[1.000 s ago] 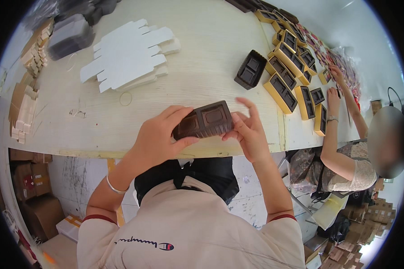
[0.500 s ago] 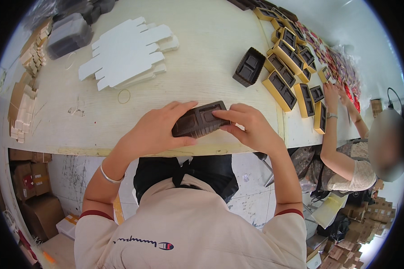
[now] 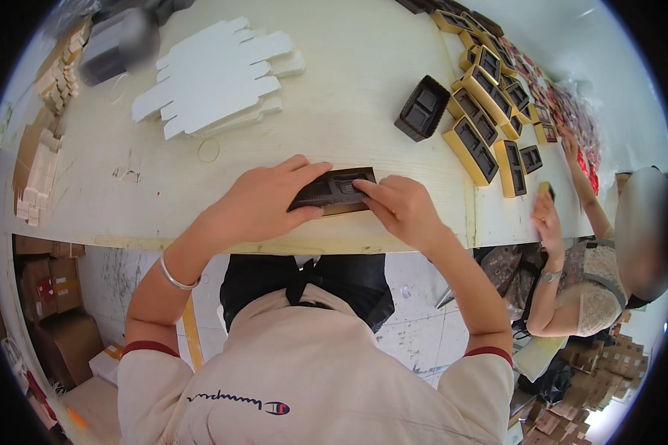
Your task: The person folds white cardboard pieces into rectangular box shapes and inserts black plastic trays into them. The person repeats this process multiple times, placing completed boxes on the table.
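Observation:
A dark brown plastic tray point(image 3: 343, 185) with moulded compartments is low over the table's near edge, in front of me. A brownish-gold strip shows along its near side; whether that is a box around it, I cannot tell. My left hand point(image 3: 256, 200) grips the tray's left end, fingers over the far side and thumb along the near side. My right hand point(image 3: 402, 211) is at the right end, its index finger pressed into a compartment and the other fingers curled. Further right stands a stack of empty dark trays point(image 3: 423, 108).
White flat cartons point(image 3: 215, 78) lie stacked at the far left. Several gold boxes point(image 3: 471, 152) with dark trays crowd the right side. A co-worker's hand point(image 3: 548, 222) there holds a small gold box; red packets point(image 3: 590, 163) lie beyond. A rubber band point(image 3: 208, 150) rests nearby.
The tray has turned more level, and its near side now shows a gold-brown strip. My right fingers have drawn together on it. The co-worker's near hand has come back with a small gold box.

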Available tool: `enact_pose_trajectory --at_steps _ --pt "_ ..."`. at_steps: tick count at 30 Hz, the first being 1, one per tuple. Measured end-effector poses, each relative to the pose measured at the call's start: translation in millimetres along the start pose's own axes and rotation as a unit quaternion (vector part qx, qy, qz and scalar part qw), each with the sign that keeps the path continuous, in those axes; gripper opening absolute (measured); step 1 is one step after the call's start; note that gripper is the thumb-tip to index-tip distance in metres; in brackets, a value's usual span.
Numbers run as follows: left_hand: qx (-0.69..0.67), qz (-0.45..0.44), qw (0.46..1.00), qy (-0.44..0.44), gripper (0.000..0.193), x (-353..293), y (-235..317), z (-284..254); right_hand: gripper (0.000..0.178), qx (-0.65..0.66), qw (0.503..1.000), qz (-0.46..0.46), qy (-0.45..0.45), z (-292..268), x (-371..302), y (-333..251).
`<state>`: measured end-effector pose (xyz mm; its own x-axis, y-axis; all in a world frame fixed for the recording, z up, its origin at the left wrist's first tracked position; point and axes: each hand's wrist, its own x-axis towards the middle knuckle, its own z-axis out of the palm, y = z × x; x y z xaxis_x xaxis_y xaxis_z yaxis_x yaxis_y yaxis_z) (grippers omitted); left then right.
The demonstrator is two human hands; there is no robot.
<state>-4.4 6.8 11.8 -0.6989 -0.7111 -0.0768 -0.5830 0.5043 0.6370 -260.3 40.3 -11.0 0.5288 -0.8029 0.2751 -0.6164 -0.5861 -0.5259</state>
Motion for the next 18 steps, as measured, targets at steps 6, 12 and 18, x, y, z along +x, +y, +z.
enact_pose_trajectory --at_steps 6,12,18 --pt "0.125 -0.016 0.991 -0.035 0.063 -6.6 9.2 3.7 0.029 0.023 0.997 0.020 -0.070 -16.2 2.7 -6.2" --pt "0.043 0.102 0.991 -0.078 0.058 -1.0 -21.3 -12.2 0.027 0.045 0.991 0.069 -0.107 -20.1 10.3 -11.6" --pt "0.114 0.045 0.981 -0.148 0.064 3.6 -8.2 -19.4 0.028 0.009 0.996 0.037 -0.077 -11.7 2.7 -4.9"
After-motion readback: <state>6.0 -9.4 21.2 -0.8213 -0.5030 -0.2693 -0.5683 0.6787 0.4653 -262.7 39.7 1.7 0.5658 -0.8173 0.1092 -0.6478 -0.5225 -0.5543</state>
